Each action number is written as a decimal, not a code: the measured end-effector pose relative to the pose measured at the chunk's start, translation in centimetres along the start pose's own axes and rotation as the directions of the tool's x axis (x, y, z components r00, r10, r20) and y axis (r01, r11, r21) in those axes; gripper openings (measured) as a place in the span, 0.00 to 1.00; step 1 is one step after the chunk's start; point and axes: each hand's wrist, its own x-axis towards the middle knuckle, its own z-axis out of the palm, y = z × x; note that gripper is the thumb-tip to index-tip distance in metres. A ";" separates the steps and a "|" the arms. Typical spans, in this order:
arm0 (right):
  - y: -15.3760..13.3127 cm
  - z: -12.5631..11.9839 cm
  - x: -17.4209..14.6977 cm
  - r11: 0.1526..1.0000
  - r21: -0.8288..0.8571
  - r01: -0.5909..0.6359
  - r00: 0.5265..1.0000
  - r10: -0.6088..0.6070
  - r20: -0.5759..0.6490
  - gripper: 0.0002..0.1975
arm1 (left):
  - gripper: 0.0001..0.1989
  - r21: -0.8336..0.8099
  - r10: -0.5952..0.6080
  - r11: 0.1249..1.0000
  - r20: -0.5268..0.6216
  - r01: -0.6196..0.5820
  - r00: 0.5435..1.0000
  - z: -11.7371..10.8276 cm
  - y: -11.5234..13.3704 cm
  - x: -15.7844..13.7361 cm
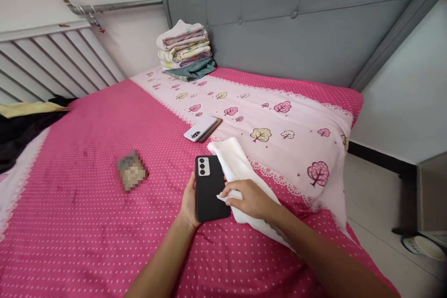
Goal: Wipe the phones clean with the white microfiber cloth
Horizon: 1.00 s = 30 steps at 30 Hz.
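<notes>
1. The left grip (189, 204), a bare hand, is closed around the lower left side of a black phone (211, 200); the thumb lies along the phone's left edge; the phone's back faces up, with a pale camera block (204, 166) and its three dark lenses at the end away from the grip.
2. The right grip (247, 198), also a bare hand, is narrow, thumb and fingers pinching a fold of a white cloth (232, 156); the pinched tip hangs over the phone's right half, though whether it touches the phone I cannot tell; the rest of the cloth runs beyond the grip and back beneath the right forearm.
3. Under both grips spreads a pink dotted bedspread (87, 242); a paler band with printed trees (261, 135) crosses it beyond the right grip.
4. Left of the left grip, well apart, lies a small squarish thing (132, 171), too pixelated to name.
5. Beyond both grips, past the cloth's far end, a pale phone (202, 126) lies lens side up, partly over a brown flat thing (215, 126).
6. Far to the right of the right grip, a round white thing (424, 247) sits on the tiled floor (370, 223).
7. Far left of the left grip lies black and yellow fabric (24, 132); farthest ahead stand a folded stack of fabrics (185, 51), a grey headboard (265, 32) and, to the left, a white radiator (70, 56) below a pipe (129, 6).
</notes>
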 end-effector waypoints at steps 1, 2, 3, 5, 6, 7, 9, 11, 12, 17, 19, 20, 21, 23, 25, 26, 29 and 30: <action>0.0 0.0 0.1 1.000 0.029 -0.005 1.000 0.005 -0.011 0.09 | 0.33 0.001 -0.009 1.000 0.025 0.009 1.000 0.0 0.6 0.4; -0.1 0.1 0.3 0.998 0.057 -0.012 1.000 0.013 -0.021 0.09 | 0.34 0.005 -0.013 1.000 0.044 0.013 0.999 -0.1 1.1 0.8; -0.2 0.1 0.5 0.996 0.084 -0.024 0.999 0.027 -0.037 0.09 | 0.35 0.006 -0.003 1.000 0.061 0.003 0.998 -0.2 1.5 1.1; -0.4 0.3 1.1 0.989 0.137 -0.052 0.996 0.061 -0.062 0.08 | 0.35 0.009 0.002 1.000 0.101 -0.003 0.995 -0.9 2.2 1.6; -0.5 0.3 1.5 0.983 0.165 -0.075 0.994 0.087 -0.068 0.08 | 0.36 -0.010 0.021 1.000 0.130 -0.020 0.991 -1.5 2.5 1.8; -0.6 0.3 2.0 0.978 0.185 -0.098 0.993 0.108 -0.044 0.08 | 0.35 -0.032 0.058 0.998 0.151 -0.054 0.987 -2.1 2.9 1.9; -0.9 -0.3 3.2 0.962 0.188 -0.198 0.979 0.204 -0.015 0.08 | 0.35 -0.053 0.092 0.995 0.180 -0.084 0.979 -3.8 3.9 2.0; -1.6 -1.6 4.7 0.956 0.119 -0.269 0.956 0.280 -0.087 0.09 | 0.34 -0.094 0.137 0.988 0.193 -0.120 0.972 -5.4 4.9 2.1; -2.1 -2.6 5.5 0.961 0.074 -0.265 0.946 0.274 -0.175 0.09 | 0.35 -0.126 0.157 0.983 0.200 -0.134 0.967 -6.1 5.3 2.0; -7.7 -8.4 10.2 0.921 -0.324 -0.218 0.490 -0.183 -0.852 0.10 | 0.31 -0.168 0.215 0.963 -0.003 -0.212 0.977 -7.0 6.4 1.3; -10.2 -9.5 12.1 0.795 -0.589 -0.146 0.261 -0.544 -0.798 0.10 | 0.32 -0.140 0.227 0.961 -0.083 -0.237 0.970 -6.6 6.6 0.9; -11.1 -9.4 12.8 0.736 -0.668 -0.106 0.224 -0.637 -0.737 0.10 | 0.32 -0.136 0.227 0.961 -0.102 -0.240 0.969 -6.4 6.6 0.8; -11.8 -8.9 13.5 0.695 -0.717 -0.057 0.271 -0.680 -0.681 0.10 | 0.32 -0.133 0.226 0.962 -0.113 -0.240 0.968 -6.3 6.7 0.7; -12.1 -6.8 14.3 0.671 -0.738 0.068 0.411 -0.693 -0.592 0.09 | 0.32 -0.135 0.235 0.959 -0.122 -0.250 0.964 -6.1 6.9 0.5; -10.8 -3.5 14.6 0.733 -0.642 0.224 0.661 -0.599 -0.453 0.09 | 0.32 -0.137 0.263 0.951 -0.121 -0.278 0.957 -6.1 7.2 0.4; -9.6 -1.7 14.5 0.798 -0.548 0.250 0.770 -0.507 -0.388 0.09 | 0.32 -0.139 0.281 0.945 -0.119 -0.297 0.952 -6.2 7.3 0.4; -5.4 3.1 13.2 0.922 -0.327 0.206 0.939 -0.280 -0.200 0.11 | 0.29 -0.149 0.302 0.935 -0.146 -0.322 0.942 -6.5 7.6 0.3; -4.2 4.2 12.6 0.935 -0.295 0.198 0.960 -0.245 -0.133 0.11 | 0.29 -0.155 0.298 0.935 -0.151 -0.320 0.943 -6.6 7.6 0.4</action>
